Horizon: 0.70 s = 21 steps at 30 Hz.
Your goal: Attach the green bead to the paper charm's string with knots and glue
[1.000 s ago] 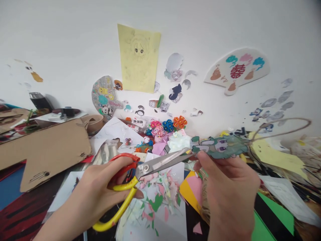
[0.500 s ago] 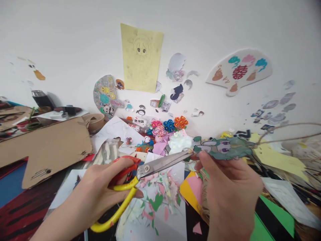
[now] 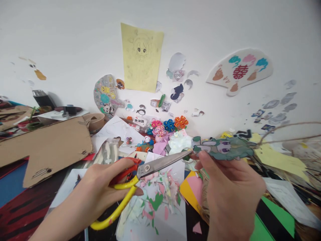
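Observation:
My left hand is closed round the red and yellow handles of a pair of scissors, thumb and fingers in the loops. The blades look closed, and their tips point right, at the left end of a paper cutout. This cutout is a green-haired cartoon figure with purple eyes, lying sideways. My right hand pinches it from below, thumb in front, other fingers mostly hidden behind. Beneath the scissors, pink, green and pale paper scraps lie on a white sheet.
Cardboard covers the left side, with a black flask behind it. Colourful flowers stand at the back near the wall. Green paper and yellow paper lie at right. A yellow drawing and a fan shape hang on the wall.
The scissor blades have come together from a slightly parted position. Both hands stay in nearly the same place, still holding the scissors and the cutout.

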{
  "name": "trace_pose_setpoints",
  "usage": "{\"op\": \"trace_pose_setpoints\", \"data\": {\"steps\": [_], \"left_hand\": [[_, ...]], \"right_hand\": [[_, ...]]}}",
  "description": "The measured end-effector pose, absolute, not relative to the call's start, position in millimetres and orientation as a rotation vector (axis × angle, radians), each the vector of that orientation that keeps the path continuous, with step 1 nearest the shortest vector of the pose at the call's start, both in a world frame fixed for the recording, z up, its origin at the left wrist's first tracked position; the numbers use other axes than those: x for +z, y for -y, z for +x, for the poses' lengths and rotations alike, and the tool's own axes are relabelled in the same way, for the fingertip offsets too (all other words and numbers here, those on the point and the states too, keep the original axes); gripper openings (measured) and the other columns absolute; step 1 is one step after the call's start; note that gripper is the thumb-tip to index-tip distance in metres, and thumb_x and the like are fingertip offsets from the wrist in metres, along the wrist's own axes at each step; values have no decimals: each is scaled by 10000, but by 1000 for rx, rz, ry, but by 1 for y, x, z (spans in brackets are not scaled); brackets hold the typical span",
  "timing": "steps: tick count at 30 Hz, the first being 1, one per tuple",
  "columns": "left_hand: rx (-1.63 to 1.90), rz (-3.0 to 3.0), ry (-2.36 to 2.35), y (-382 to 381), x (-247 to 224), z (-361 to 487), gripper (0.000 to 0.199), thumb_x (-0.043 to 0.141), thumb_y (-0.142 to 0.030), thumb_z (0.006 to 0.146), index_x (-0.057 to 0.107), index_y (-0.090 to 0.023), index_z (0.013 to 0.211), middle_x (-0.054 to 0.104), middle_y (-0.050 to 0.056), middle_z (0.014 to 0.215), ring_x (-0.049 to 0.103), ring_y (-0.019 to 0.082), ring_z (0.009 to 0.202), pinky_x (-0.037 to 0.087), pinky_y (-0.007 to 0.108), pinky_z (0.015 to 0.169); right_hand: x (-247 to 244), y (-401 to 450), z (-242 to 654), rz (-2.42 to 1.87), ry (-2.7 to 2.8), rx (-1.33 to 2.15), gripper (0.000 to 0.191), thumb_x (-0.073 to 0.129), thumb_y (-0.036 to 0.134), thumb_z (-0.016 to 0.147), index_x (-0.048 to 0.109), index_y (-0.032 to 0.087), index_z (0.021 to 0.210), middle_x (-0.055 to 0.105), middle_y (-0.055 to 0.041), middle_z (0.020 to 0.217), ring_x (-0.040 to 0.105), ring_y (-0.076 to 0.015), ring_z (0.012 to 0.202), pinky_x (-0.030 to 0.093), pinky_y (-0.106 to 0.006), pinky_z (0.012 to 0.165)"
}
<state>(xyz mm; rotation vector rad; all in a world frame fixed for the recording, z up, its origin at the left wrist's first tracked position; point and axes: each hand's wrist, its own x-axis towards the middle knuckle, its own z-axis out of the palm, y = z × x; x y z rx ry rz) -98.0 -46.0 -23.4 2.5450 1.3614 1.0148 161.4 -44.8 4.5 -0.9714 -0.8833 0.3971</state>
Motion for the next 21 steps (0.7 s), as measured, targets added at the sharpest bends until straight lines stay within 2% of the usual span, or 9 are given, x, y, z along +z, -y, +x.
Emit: {"op": "trace_pose_setpoints", "data": {"steps": [9,14,17,21], "left_hand": [[970,2565,-1378,47,-20,-94,299,721,-380,860,634,-197,1080,397,-86,609,346,86,512,303,166,476],[1042,2412,-1360,44,-23,-92,251,743,-262,766,613,-212,975,354,-93,626,327,90,537,294,159,480],[1051,2248,-1415,44,-22,-90,227,659,-162,679,568,-223,879,350,-104,592,314,98,538,285,158,466],[996,2113,-1510,45,-20,-89,248,542,-172,624,551,-239,862,429,-110,524,368,115,514,306,180,478]], "right_hand": [[7,43,160,-960,864,426,190,906,276,649,772,214,768,725,5,621,673,-163,563,575,-294,515],[8,44,159,-977,886,443,192,887,308,680,758,191,761,725,-12,616,711,-186,588,562,-272,487],[8,42,159,-976,881,429,210,889,313,673,748,179,753,721,-12,608,701,-180,560,553,-266,468],[7,41,160,-976,881,404,212,889,306,675,747,168,750,717,-9,596,672,-157,515,541,-252,452]]}}
